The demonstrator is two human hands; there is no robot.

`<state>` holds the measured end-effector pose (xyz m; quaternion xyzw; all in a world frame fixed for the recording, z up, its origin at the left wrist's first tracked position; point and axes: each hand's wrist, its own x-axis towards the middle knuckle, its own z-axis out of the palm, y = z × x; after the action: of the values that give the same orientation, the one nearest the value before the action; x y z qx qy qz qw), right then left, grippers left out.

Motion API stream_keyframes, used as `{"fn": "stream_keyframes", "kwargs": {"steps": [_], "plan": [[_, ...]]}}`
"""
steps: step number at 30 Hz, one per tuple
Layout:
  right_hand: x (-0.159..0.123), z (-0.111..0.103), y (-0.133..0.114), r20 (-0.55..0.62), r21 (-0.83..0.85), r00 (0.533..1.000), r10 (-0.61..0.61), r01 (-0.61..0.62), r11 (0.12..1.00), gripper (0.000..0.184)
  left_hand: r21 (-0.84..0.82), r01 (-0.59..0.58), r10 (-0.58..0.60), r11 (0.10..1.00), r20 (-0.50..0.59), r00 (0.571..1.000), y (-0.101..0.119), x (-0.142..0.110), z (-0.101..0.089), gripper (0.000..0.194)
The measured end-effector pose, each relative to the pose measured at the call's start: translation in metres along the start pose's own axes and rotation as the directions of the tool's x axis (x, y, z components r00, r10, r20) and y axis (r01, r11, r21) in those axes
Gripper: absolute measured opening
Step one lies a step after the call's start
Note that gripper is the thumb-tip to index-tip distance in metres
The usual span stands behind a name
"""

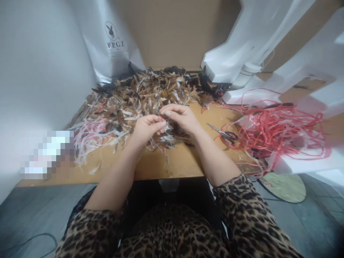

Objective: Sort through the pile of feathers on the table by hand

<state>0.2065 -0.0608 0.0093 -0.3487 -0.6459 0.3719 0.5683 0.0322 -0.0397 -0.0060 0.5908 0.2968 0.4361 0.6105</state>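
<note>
Feathers [153,89] heaped, wispy, brown-white. Left hand [147,129] and right hand [184,118] over feathers' near edge, fingertips pinched, contents unclear. Right of feathers: scissors [225,134], tangled red strands [282,130].

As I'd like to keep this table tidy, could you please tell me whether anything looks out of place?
Mainly the red strands at the right: they lie in a loose tangle, with a few straying across the table toward the feather pile, which looks untidy.
</note>
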Motion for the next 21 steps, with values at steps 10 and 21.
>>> {"fn": "stream_keyframes", "kwargs": {"steps": [10,21], "plan": [[-0.001,-0.017,-0.014,0.057,-0.363,0.99,-0.132,0.143,0.92,0.014,-0.058,-0.065,0.061,0.996,-0.073,0.995,0.002,0.003,-0.003,0.031],[-0.004,-0.009,-0.016,0.062,-0.551,0.967,-0.246,0.239,0.799,0.007,-0.077,-0.018,0.01,0.997,-0.097,0.995,0.006,0.004,-0.003,0.029]]}}
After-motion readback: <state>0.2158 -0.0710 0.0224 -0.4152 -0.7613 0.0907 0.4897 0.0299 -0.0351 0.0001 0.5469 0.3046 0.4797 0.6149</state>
